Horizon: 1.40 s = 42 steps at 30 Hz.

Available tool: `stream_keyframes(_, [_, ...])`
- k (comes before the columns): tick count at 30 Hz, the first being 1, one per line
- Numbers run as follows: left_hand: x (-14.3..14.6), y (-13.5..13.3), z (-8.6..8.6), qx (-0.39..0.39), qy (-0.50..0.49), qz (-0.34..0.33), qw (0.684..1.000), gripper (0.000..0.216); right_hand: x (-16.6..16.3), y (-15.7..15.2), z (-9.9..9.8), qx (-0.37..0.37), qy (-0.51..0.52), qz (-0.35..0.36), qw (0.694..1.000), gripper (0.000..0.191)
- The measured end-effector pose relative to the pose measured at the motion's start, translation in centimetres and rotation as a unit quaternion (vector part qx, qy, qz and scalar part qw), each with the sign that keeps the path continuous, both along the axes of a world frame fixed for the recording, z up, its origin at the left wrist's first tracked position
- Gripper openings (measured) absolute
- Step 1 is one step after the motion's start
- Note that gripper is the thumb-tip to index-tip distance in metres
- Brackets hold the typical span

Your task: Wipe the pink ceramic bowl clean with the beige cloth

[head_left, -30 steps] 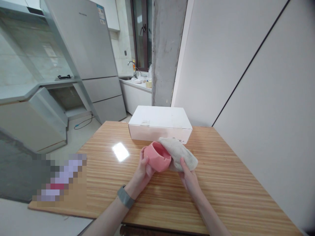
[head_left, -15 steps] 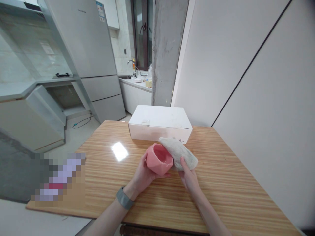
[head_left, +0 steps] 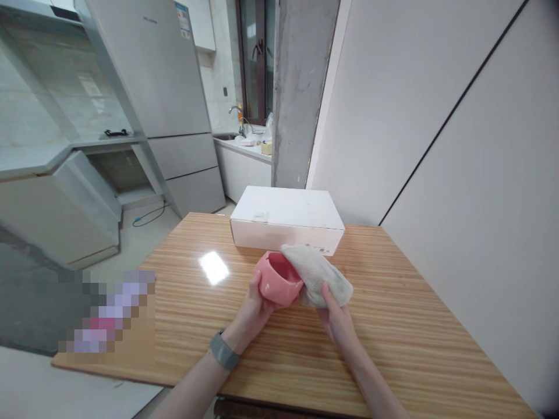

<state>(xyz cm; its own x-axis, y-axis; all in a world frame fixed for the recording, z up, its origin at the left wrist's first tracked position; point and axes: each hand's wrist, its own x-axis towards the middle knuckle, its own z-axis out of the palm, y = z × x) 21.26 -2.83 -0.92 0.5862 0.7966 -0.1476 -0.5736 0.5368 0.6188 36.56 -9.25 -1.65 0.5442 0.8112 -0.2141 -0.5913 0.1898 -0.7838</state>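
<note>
A pink faceted bowl-like pot (head_left: 279,285) is held above the table by my left hand (head_left: 255,305), its opening tilted up and toward the right. My left thumb presses on the pot's near left side while the other fingers pass beneath it. In my right hand (head_left: 335,314) is a folded light grey cloth (head_left: 318,273), pinched with the thumb on top. The cloth's left edge touches the pot's right side and covers part of its rim. The fingers under the cloth are hidden.
Just beyond my hands, a white cardboard box (head_left: 286,218) rests on the wood-grain table (head_left: 414,326). A blurred-out purplish item (head_left: 117,311) lies at the table's left edge. A fridge (head_left: 152,87) and a white wall (head_left: 414,87) stand past the table.
My left hand has turned the pot slightly, and it sits a little further left and higher. The cloth stays against its right side. The camera view has shifted slightly.
</note>
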Motion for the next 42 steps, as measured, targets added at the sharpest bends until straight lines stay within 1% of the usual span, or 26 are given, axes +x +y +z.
stream_keyframes(3, [0.2, 0.3, -0.8, 0.017, 0.063, 0.018, 0.998, 0.075, 0.1, 0.0, 0.0, 0.007, -0.001, -0.005, 1.000, 0.058])
stream_keyframes(5, [0.2, 0.4, -0.9, 0.032, 0.082, 0.020, 0.996, 0.074, 0.2, 0.0, 0.1, 0.018, -0.002, -0.016, 1.000, 0.056])
stream_keyframes(7, [0.3, 0.3, -0.8, 0.045, 0.064, 0.017, 0.997, 0.072, 0.4, 0.1, 0.2, 0.031, -0.006, -0.027, 0.999, 0.055])
stream_keyframes(10, [0.3, 0.1, -0.2, 0.047, 0.003, 0.019, 0.999, 0.075, 0.6, 0.1, 0.4, 0.047, -0.015, -0.034, 0.998, 0.052])
stream_keyframes(13, [0.3, 0.0, 0.3, 0.039, -0.023, 0.020, 0.999, 0.069, 0.6, 0.1, 0.5, 0.050, -0.018, -0.037, 0.998, 0.050])
stream_keyframes(16, [0.1, -0.1, 0.2, 0.063, -0.015, 0.018, 0.998, 0.064, 0.6, 0.1, 0.6, 0.042, -0.012, -0.038, 0.998, 0.050])
stream_keyframes(20, [-0.1, -0.2, -0.4, 0.108, 0.020, 0.012, 0.994, 0.063, 0.8, 0.2, 0.8, 0.035, -0.009, -0.054, 0.998, 0.054])
stream_keyframes(23, [0.0, -0.2, -0.6, 0.119, 0.015, 0.017, 0.993, 0.058, 0.9, 0.3, 0.9, 0.032, -0.017, -0.056, 0.998, 0.060])
stream_keyframes(25, [0.1, -0.2, -0.5, 0.122, 0.009, 0.033, 0.992, 0.058, 0.8, 0.3, 0.9, 0.031, -0.022, -0.057, 0.998, 0.063])
stream_keyframes(29, [0.0, -0.2, 0.1, 0.111, 0.019, 0.065, 0.991, 0.062, 0.5, 0.3, 1.0, 0.030, -0.030, -0.049, 0.998, 0.061])
stream_keyframes(33, [-0.1, -0.4, 0.7, 0.109, 0.014, 0.063, 0.992, 0.070, 0.5, 0.2, 1.0, 0.034, -0.027, -0.043, 0.998, 0.060])
stream_keyframes(35, [-0.1, -0.5, 0.9, 0.113, 0.004, 0.047, 0.993, 0.070, 0.6, 0.2, 1.0, 0.038, -0.027, -0.042, 0.998, 0.059])
stream_keyframes(37, [-0.1, -0.4, 1.1, 0.103, -0.006, 0.019, 0.994, 0.065, 0.6, 0.2, 0.9, 0.043, -0.028, -0.042, 0.998, 0.057])
stream_keyframes(40, [0.1, -0.2, 1.1, 0.049, -0.010, -0.017, 0.999, 0.051, 0.5, 0.1, 0.9, 0.049, -0.026, -0.039, 0.998, 0.054])
stream_keyframes(42, [0.2, -0.1, 1.0, 0.020, -0.008, -0.024, 0.999, 0.051, 0.4, 0.1, 0.9, 0.052, -0.021, -0.040, 0.998, 0.053])
